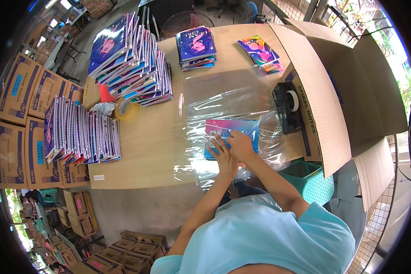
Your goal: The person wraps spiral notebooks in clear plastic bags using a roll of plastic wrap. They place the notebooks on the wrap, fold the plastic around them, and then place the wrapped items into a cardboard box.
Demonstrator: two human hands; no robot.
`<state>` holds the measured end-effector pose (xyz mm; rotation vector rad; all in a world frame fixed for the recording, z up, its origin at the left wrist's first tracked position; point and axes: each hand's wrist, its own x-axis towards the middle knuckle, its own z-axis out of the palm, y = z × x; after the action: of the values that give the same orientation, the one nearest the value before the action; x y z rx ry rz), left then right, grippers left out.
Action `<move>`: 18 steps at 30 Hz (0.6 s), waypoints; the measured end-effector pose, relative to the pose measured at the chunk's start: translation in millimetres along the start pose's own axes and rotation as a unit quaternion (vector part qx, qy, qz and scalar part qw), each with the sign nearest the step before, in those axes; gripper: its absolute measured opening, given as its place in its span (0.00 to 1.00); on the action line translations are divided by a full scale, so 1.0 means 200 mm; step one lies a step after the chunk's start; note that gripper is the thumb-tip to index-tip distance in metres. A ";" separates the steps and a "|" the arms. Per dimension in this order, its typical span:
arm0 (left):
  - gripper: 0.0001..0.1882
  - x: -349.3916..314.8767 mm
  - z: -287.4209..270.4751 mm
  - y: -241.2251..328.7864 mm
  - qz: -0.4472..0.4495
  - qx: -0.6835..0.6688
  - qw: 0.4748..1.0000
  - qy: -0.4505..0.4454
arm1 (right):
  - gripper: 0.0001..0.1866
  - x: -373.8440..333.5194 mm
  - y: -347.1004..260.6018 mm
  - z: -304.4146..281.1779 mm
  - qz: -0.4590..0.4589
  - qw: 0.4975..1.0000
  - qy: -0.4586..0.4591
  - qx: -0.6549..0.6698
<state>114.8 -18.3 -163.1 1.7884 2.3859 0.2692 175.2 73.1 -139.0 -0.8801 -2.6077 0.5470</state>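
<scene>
Resting flat over a pink-and-blue notebook [232, 125], the left hand [224, 157] has its fingers stretched out and parted on the notebook's left half. The right hand [242, 144] lies just beside it, partly overlapping it, with its fingers bent in toward the notebook's middle; whether they pinch anything cannot be told. The notebook itself lies near the front edge of the wooden table [146, 150], straight ahead of the person in the light blue shirt [260, 233]. Clear plastic film [228, 91] spreads around the notebook on every side, glossy and wrinkled; it is hard to tell how much of it passes over the cover.

To the right of the notebook and a little beyond it stands a black tape dispenser [286, 112] with a pale roll in it. Farther right of the notebook, a big open cardboard carton [324, 100] spreads its flaps, and a teal basket [308, 180] sits below the table, nearer the person than the notebook.

Beyond the notebook, toward the far edge, are a small pile of purple notebooks [196, 48] and, right of that, a few multicoloured notebooks [260, 50]. Well to the left of the notebook come a yellowish tape roll [124, 108], a crumpled plastic wad [104, 108], a tall leaning stack of spiral notebooks [137, 64] and a long row of spiral notebooks [84, 130]. Farthest left of the notebook, brown boxes [20, 98] are piled up.
</scene>
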 end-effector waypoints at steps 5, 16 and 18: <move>0.50 0.03 -0.04 0.01 -0.024 0.006 0.999 -0.020 | 0.04 -0.01 -0.01 0.02 -0.010 0.999 0.043 -0.010; 0.36 -0.24 -0.18 -0.22 0.094 -0.168 0.979 0.072 | 0.28 -0.10 -0.05 -0.10 -0.047 0.993 -0.076 -0.080; 0.30 -0.25 -0.26 -0.30 0.114 -0.285 0.946 0.102 | 0.37 -0.15 -0.10 -0.15 -0.060 0.992 -0.087 -0.071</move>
<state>61.7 -85.5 -125.9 1.7946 1.9157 1.0957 200.2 46.8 -109.8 -0.7409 -2.8662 0.4272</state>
